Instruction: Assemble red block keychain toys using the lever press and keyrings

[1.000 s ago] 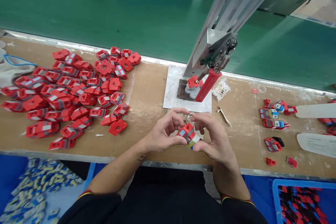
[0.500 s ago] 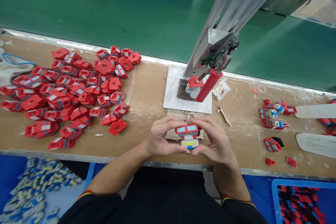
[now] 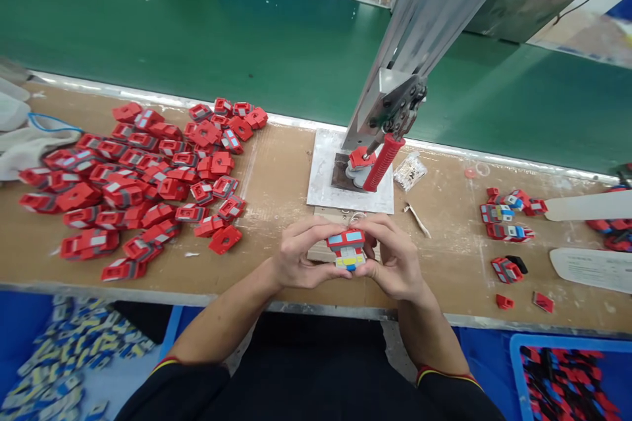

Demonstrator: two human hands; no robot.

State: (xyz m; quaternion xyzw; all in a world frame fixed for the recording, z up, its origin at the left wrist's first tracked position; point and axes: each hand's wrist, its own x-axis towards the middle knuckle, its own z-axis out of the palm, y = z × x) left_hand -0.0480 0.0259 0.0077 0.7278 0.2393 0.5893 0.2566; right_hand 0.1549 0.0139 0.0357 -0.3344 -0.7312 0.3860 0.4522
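Note:
My left hand and my right hand together pinch a small red toy truck piece with blue windows and a yellow-and-blue lower part, held face up just above the wooden bench. A small metal ring shows just behind the fingertips. Directly beyond the hands stands a hand press with a red-grip lever on a white base plate, with a red piece seated under it.
A large heap of red truck parts covers the bench on the left. Several finished pieces lie at the right, near white cards. Blue bins hold small parts at lower left and lower right. A green conveyor belt runs behind.
The toy piece was turned from tilted to face up between both hands, which closed more tightly on it. The view shifted slightly, so everything sits a little lower and further right.

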